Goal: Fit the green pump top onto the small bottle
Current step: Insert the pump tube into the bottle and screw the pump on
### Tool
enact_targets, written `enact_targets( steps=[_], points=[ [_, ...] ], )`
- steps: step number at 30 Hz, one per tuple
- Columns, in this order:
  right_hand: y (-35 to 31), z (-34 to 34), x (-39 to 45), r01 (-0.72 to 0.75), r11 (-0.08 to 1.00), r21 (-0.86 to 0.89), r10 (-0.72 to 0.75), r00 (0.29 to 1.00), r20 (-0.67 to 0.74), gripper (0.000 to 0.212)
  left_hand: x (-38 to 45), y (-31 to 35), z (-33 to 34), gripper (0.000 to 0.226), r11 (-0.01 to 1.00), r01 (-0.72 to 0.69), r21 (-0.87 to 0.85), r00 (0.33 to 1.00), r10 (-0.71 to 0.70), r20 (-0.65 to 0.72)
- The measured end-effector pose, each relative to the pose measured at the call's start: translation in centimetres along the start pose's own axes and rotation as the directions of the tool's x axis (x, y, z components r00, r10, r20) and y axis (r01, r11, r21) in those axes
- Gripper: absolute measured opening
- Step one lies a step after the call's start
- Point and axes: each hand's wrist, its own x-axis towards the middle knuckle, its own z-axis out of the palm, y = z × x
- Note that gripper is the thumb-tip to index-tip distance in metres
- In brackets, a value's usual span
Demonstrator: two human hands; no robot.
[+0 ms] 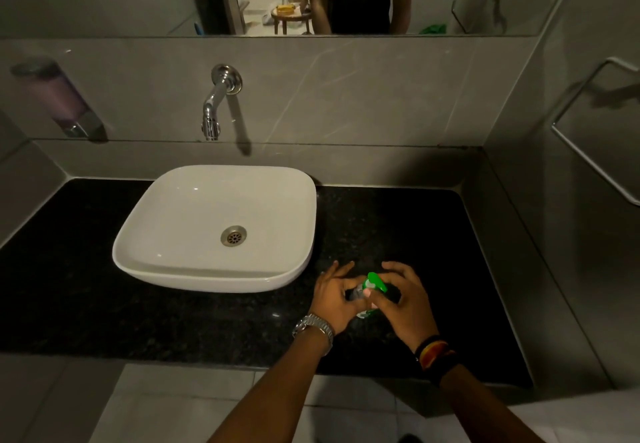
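Two hands meet over the black speckled stone table, near its front edge: left hand (334, 298) fingers grasp the small bottle (356, 294), right hand (403, 298) fingers pinch the green pump top (375, 281). Seating appears underway; next, align and twist down.

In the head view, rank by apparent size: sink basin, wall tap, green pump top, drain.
1. Sink basin
2. Wall tap
3. Green pump top and drain: too similar to rank, and fingers partly cover the pump top.
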Motion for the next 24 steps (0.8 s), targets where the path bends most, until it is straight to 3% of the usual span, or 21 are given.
enact_targets(
  steps=[4,7,11,14,18,21,24],
  points=[
    [-1.0,0.1,0.7,-0.101,0.993,-0.068,0.099,0.995,-0.026,0.029,-0.1,-0.1,0.1,0.052,1.0,0.001,-0.001,1.0,-0.001,-0.004],
    [-0.3,-0.2,0.4,-0.026,1.0,-0.014,0.027,0.998,0.056,0.04,0.0,-0.1,0.0,0.051,1.0,-0.006,0.028,1.0,0.007,-0.009],
    [-0.1,-0.4,0.5,0.025,0.99,-0.138,-0.024,1.0,0.004,0.023,0.1,0.1,-0.1,0.045,1.0,0.001,0.028,1.0,-0.001,-0.014],
    [-1.3,-0.4,1.1,-0.037,0.977,-0.208,0.036,0.999,-0.012,0.033,0.0,0.1,-0.1,0.041,0.999,-0.003,0.047,1.0,0.004,-0.015],
    [-0.9,-0.8,0.6,0.0,0.992,-0.125,0.009,0.997,0.071,0.045,0.1,0.0,-0.2,0.047,0.999,-0.005,0.036,1.0,0.005,-0.012],
    [-0.8,-1.1,0.2,0.089,0.988,-0.125,-0.083,0.995,0.05,0.027,0.1,0.2,-0.3,0.054,0.999,0.008,0.035,1.0,-0.008,0.006],
    [-1.9,-1.1,0.7,0.049,0.975,-0.217,-0.046,0.999,0.018,0.023,0.1,0.2,-0.2,0.051,0.999,0.012,0.049,1.0,-0.012,0.001]
  ],
)
